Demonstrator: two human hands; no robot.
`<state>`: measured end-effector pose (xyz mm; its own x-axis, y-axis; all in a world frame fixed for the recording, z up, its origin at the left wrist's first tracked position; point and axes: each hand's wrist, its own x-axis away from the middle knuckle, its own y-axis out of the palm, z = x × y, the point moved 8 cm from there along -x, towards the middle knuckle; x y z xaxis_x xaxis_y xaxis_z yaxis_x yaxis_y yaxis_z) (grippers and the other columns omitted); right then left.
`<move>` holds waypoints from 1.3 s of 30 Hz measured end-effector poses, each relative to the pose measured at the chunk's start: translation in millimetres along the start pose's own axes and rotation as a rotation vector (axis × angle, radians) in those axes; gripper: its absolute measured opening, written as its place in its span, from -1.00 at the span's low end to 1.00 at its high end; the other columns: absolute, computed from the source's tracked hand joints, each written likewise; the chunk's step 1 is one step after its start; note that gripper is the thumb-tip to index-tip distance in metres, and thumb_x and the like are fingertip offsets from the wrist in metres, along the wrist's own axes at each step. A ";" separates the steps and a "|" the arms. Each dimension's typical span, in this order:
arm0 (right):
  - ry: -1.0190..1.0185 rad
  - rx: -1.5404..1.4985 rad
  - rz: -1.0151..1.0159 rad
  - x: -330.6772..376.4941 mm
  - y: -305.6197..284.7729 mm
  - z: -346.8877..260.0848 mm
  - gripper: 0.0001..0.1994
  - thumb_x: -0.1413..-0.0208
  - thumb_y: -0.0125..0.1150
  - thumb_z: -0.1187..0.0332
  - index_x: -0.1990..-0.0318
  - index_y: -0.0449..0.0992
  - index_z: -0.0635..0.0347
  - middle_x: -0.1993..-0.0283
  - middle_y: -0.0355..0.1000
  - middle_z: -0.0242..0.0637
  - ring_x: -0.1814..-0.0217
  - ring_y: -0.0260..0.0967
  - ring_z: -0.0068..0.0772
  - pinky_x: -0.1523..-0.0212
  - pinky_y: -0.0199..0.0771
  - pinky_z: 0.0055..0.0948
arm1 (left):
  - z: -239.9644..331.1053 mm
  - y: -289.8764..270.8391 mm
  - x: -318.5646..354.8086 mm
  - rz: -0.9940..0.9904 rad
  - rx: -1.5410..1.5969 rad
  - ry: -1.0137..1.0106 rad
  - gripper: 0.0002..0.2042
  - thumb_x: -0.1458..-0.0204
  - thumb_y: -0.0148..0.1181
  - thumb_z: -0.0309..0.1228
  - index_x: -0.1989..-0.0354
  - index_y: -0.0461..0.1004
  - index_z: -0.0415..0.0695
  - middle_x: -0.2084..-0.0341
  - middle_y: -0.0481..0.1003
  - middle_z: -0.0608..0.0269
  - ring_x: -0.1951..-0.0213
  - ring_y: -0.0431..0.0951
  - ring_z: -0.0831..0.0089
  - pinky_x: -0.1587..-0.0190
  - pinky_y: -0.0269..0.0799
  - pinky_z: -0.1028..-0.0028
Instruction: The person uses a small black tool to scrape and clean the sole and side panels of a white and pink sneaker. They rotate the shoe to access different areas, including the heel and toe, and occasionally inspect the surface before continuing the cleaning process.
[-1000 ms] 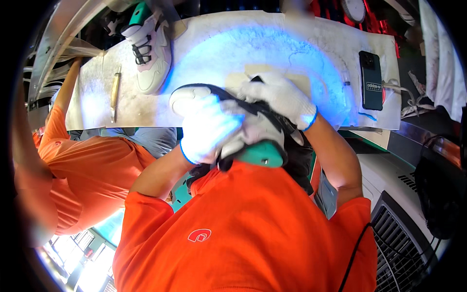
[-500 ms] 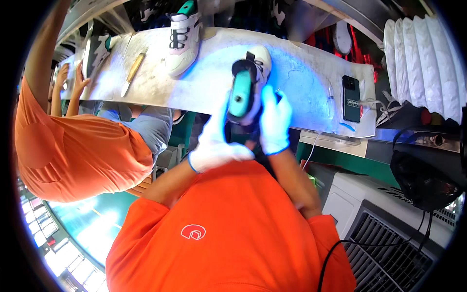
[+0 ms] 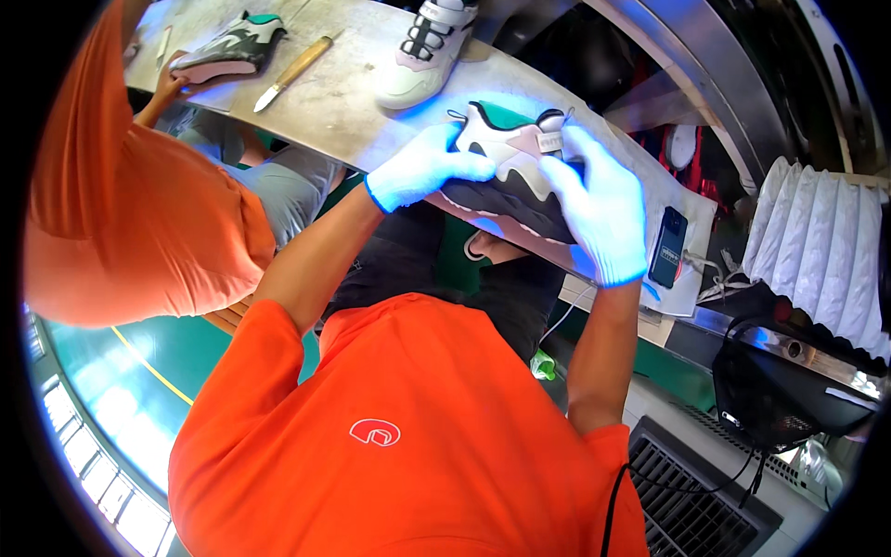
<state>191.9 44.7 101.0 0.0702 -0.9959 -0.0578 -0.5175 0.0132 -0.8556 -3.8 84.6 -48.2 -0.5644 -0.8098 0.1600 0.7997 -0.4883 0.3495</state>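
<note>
A white, black and pale pink sneaker (image 3: pixel 515 153) is held sideways in both my hands, in front of me at the table's near edge. A green insert (image 3: pixel 502 116) shows in its opening. My left hand (image 3: pixel 429 169), in a white glove, is closed around the heel end, with the thumb along the side. My right hand (image 3: pixel 601 209), gloved too, grips the front end, its fingers over the strap area. The toe is mostly hidden behind this hand. Blue light falls on the gloves and the shoe.
A wooden-handled knife (image 3: pixel 302 67) and another sneaker (image 3: pixel 429 56) lie on the worktable (image 3: pixel 357 70). A co-worker's hand (image 3: pixel 167 85) touches a third sneaker (image 3: pixel 237 48) at the left. A dark phone (image 3: pixel 668 246) rests near the right end, beside a white ribbed duct (image 3: pixel 807 246).
The sneaker, earlier upright with its toe pointing away, is now lifted and turned sideways. Both my hands have closed on its ends. My view has shifted and tilted.
</note>
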 end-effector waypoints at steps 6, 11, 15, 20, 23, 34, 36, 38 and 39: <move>-0.036 0.195 0.002 -1.1 24.3 7.8 -0.38 -0.35 0.36 -0.03 -0.40 0.51 0.19 -0.02 0.69 0.13 0.01 0.70 0.20 -0.04 0.67 0.02 | 1.1 -8.3 24.0 0.075 -0.449 0.048 0.19 0.11 0.72 -0.09 -0.62 0.10 -0.37 -0.39 0.45 -0.17 -0.39 0.49 0.09 -0.43 0.42 0.19; -0.053 0.155 0.038 4.2 24.4 11.6 -0.38 -0.36 0.36 -0.02 -0.42 0.49 0.19 0.06 0.71 0.06 0.10 0.72 0.14 0.05 0.70 -0.02 | 11.6 -1.7 35.3 0.154 -0.667 0.202 0.29 0.26 0.81 -0.13 -0.61 0.08 -0.39 -0.43 0.37 -0.18 -0.44 0.42 0.03 -0.46 0.40 0.18; -0.091 0.156 0.056 6.5 21.1 5.3 -0.39 -0.37 0.37 0.02 -0.42 0.48 0.20 0.05 0.70 0.03 0.10 0.72 0.12 0.05 0.70 -0.04 | 1.3 -4.4 33.7 0.141 -0.461 0.150 0.33 0.32 0.85 -0.14 -0.61 0.07 -0.40 -0.40 0.40 -0.15 -0.42 0.42 0.09 -0.46 0.38 0.20; -0.130 0.110 0.096 8.0 20.3 8.2 -0.42 -0.37 0.37 0.03 -0.39 0.50 0.21 0.06 0.70 0.03 0.08 0.71 0.11 0.05 0.71 -0.04 | 11.5 9.4 30.2 0.127 -0.295 -0.011 0.30 0.28 0.82 -0.17 -0.63 0.05 -0.33 -0.32 0.50 0.02 -0.32 0.51 0.22 -0.38 0.46 0.24; -0.148 0.103 0.077 0.0 20.5 15.5 -0.46 -0.37 0.36 0.03 -0.32 0.54 0.22 0.08 0.69 0.04 0.07 0.70 0.13 0.04 0.70 -0.03 | 25.4 16.4 27.6 0.268 -0.642 -0.136 0.24 0.23 0.76 -0.18 -0.60 0.05 -0.38 -0.15 0.60 -0.06 -0.18 0.63 0.19 -0.24 0.60 0.26; -0.131 0.102 -0.198 -71.6 40.3 46.1 -0.52 -0.36 0.28 -0.04 0.03 0.74 0.29 0.14 0.66 0.13 0.13 0.60 0.18 0.04 0.57 -0.03 | 33.5 19.1 4.3 0.423 -0.743 0.147 0.23 0.23 0.77 -0.20 -0.65 0.12 -0.27 -0.36 0.46 -0.20 -0.37 0.51 0.05 -0.41 0.48 0.22; -0.173 0.126 -0.165 -75.6 45.6 52.8 -0.50 -0.37 0.28 -0.07 0.09 0.74 0.30 0.19 0.66 0.12 0.19 0.59 0.12 0.08 0.57 -0.07 | 37.9 22.5 1.3 0.381 -0.714 0.126 0.13 0.24 0.76 -0.21 -0.60 0.26 -0.15 -0.32 0.49 -0.14 -0.34 0.53 0.06 -0.39 0.49 0.21; -0.152 0.142 -0.198 -76.1 47.1 55.9 -0.50 -0.38 0.27 -0.07 0.09 0.74 0.30 0.21 0.66 0.10 0.20 0.59 0.10 0.09 0.57 -0.07 | 43.4 25.8 1.2 0.368 -0.734 0.117 0.05 0.26 0.74 -0.22 -0.55 0.36 -0.06 -0.28 0.51 -0.10 -0.31 0.55 0.07 -0.37 0.50 0.21; -0.146 0.153 -0.203 -75.5 45.9 54.2 -0.52 -0.39 0.26 -0.05 0.06 0.74 0.30 0.15 0.67 0.09 0.15 0.62 0.11 0.03 0.59 -0.06 | 47.0 27.1 1.1 0.374 -0.766 0.120 0.03 0.27 0.74 -0.23 -0.52 0.40 -0.04 -0.26 0.52 -0.08 -0.29 0.56 0.08 -0.36 0.50 0.20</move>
<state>209.1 125.4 38.2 0.2873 -0.9561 0.0586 -0.3464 -0.1608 -0.9242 7.6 85.7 4.9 -0.2457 -0.9690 0.0266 0.8711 -0.2328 -0.4325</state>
